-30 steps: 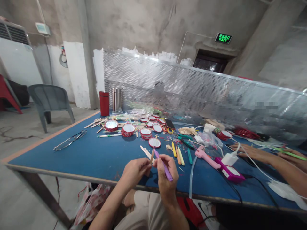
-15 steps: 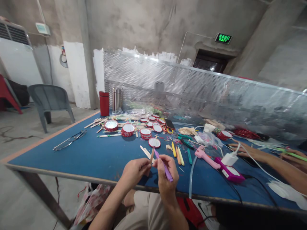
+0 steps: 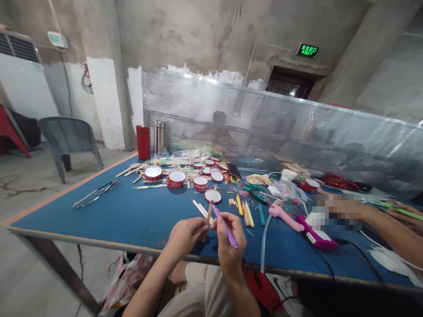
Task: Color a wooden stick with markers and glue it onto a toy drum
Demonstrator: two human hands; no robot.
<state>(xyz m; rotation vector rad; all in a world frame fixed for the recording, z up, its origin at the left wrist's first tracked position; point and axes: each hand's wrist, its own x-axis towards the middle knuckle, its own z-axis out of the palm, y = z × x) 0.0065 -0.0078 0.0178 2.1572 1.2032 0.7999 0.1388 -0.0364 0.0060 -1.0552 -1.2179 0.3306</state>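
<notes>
My left hand [image 3: 187,235] is closed on a short wooden craft stick [image 3: 209,219] that stands nearly upright above the blue table's [image 3: 125,215] near edge. My right hand [image 3: 229,240] is closed on a purple marker [image 3: 226,229], with its tip meeting the top of the stick. Just beyond my hands lie more wooden sticks [image 3: 201,208] and a round red-rimmed lid [image 3: 213,196].
Several red-rimmed lids [image 3: 176,177], coloured sticks [image 3: 246,213], a pink glue gun [image 3: 284,216] and a purple one [image 3: 315,235] with cables litter the table. Another person's arm [image 3: 386,226] reaches in from the right. A perforated metal screen [image 3: 264,119] and two flasks [image 3: 143,141] stand at the back.
My hands hold the stick and marker as before. The other person's hand at the right has shifted slightly over the charger.
</notes>
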